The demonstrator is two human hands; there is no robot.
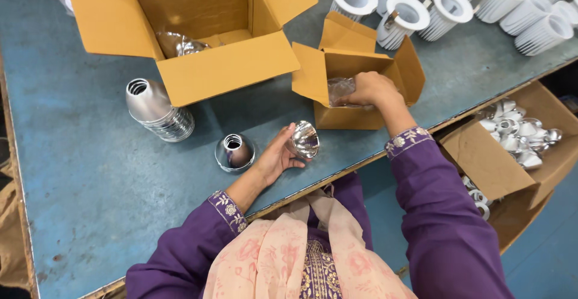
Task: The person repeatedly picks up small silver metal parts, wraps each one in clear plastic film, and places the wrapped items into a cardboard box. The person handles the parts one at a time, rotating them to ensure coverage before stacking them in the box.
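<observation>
Bright, even light; sharp, soft shadows, edges bowed.

Factory packing bench (90, 172): cartons (229, 64), rows of white lamp housings (445, 4), stacked reflectors (159, 112).

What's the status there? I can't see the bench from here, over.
Left hand holds a shiny reflector cup. Right hand reaches into the small open carton, on a clear bag. Nothing blocking.

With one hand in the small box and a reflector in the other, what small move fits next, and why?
Probably lift the right hand out of the small cardboard box, drawing out the clear plastic bag it grips. The left hand holds a bare shiny reflector close by.
</observation>
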